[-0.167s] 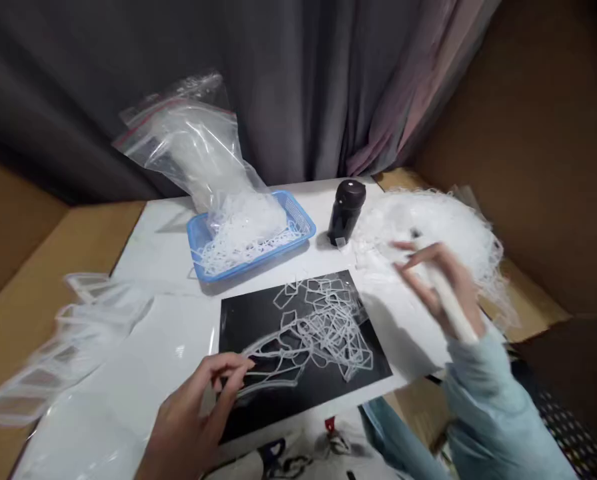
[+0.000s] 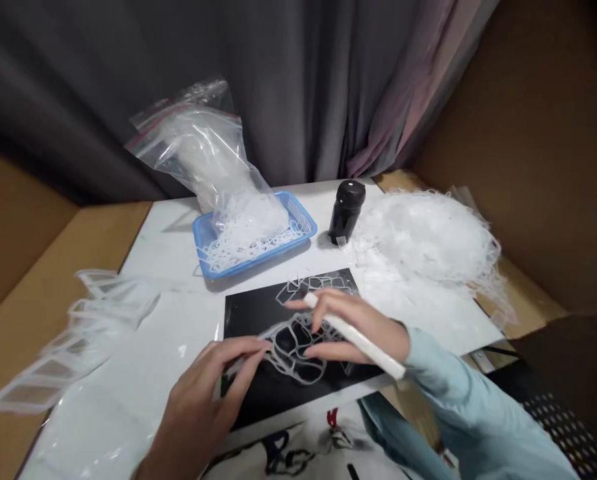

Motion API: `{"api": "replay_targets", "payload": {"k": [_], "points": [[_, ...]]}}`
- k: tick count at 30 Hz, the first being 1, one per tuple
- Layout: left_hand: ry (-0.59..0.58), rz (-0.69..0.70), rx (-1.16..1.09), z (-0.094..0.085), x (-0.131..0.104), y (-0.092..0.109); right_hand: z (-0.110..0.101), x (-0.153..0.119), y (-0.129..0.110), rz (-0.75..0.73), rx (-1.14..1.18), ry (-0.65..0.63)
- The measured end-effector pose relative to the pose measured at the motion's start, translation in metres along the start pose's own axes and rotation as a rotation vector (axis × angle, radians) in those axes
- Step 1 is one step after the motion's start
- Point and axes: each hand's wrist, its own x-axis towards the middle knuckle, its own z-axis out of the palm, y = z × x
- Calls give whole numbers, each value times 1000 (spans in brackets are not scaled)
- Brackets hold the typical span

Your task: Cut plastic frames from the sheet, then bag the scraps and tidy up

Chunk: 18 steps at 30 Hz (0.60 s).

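- The thin rings (image 2: 292, 363) overlap in a loose tangle on the black sheet (image 2: 258, 403), so a pull on one could well drag its neighbours along.
- Soft as they look, the strands might stretch or tear if tugged while crossed.
- The tool (image 2: 358, 339) points its dark tip out over the pile; it could snag a ring if the hand dips.
- The right hand (image 2: 375, 320) covers part of the pile, which may hide a caught strand.
- Left hand (image 2: 201, 393): thumb and forefinger together, pinching the rings at the sheet's left side.
- Right hand: closed on the tool, which lies slantwise across it; thumb and forefinger stand apart above the rings, and whether they touch them I cannot tell.
- Beyond, on the tabletop (image 2: 175, 250), stand a basket (image 2: 258, 260) and a bottle (image 2: 345, 213).
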Motion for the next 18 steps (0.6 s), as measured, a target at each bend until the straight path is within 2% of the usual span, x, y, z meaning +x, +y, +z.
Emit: {"api": "replay_targets", "payload": {"k": [3,5,7,10,13,18], "points": [[73,25,-95,2,5,8,9,29,-8,-109,87,-187],[141,-29,-183,2,4,10,1,45,-18,-135,172,-226],[244,-100,-238,0,0,10,-13,57,-32,-142,233,-206],[385,-202,-285,-5,-6,10,-39,67,-60,-178,210,-84],[459,-236,-299,-8,-10,10,-58,68,-85,-246,123,96],[431,-204,-238,-4,-14,1,-73,68,-110,-475,56,429]]}}
